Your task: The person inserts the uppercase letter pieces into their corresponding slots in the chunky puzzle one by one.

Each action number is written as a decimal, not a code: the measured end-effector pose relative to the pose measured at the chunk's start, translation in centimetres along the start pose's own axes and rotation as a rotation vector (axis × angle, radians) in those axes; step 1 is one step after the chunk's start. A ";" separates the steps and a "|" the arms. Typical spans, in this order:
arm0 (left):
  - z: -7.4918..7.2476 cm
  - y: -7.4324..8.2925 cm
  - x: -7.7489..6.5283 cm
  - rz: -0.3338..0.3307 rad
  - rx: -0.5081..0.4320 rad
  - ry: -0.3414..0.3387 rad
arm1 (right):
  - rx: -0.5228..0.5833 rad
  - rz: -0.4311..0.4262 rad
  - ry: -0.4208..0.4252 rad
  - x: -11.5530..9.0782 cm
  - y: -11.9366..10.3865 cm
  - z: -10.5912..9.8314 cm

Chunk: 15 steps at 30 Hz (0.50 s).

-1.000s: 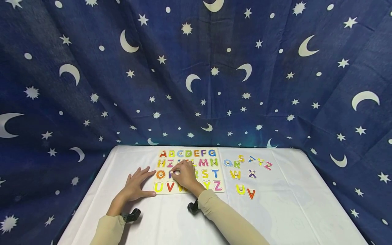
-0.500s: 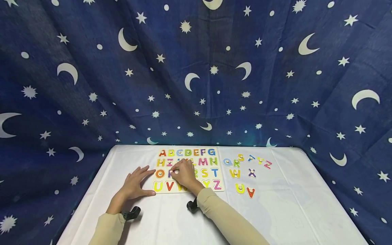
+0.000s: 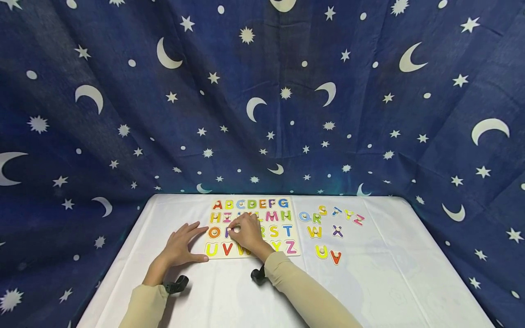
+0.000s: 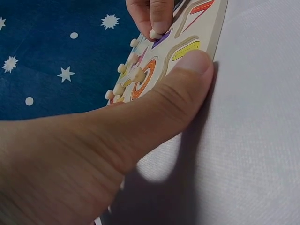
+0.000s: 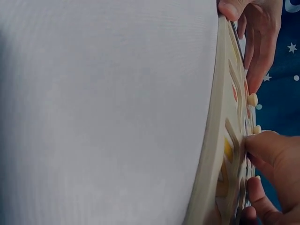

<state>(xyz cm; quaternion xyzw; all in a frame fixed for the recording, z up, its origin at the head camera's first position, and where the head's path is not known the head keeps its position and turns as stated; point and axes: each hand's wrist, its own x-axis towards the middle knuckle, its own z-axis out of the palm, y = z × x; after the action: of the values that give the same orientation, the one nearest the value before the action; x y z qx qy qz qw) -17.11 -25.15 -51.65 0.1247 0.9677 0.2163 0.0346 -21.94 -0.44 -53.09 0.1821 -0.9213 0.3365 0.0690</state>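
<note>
- Left forearm point(image 3: 144, 304): beige-sleeved, entering at 7 o'clock, aimed towards 1.
- Left hand point(image 3: 179, 248): fingers spread, extended towards 1 to 2 o'clock; thumb straight, directed to 3.
- Right forearm point(image 3: 308, 289): beige-sleeved, entering at 5 o'clock, reaching towards 10 to 11.
- Right hand point(image 3: 248, 232): apart from the left, at its 3 o'clock; thumb and forefinger pinched, tips towards 9.

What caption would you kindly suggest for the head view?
Right hand pinches the purple P, left hand rests against the alphabet board.
</note>
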 end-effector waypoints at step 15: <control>-0.8 0.7 0.1 0.022 0.028 -0.020 | 0.227 -0.160 -0.022 0.5 3.5 -6.6</control>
<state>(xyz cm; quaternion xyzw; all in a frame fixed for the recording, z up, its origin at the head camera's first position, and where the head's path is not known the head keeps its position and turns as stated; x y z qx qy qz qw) -17.18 -24.84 -50.60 0.1379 0.9688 0.2020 0.0403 -23.75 6.17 -49.97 0.2652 -0.8606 0.4299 0.0647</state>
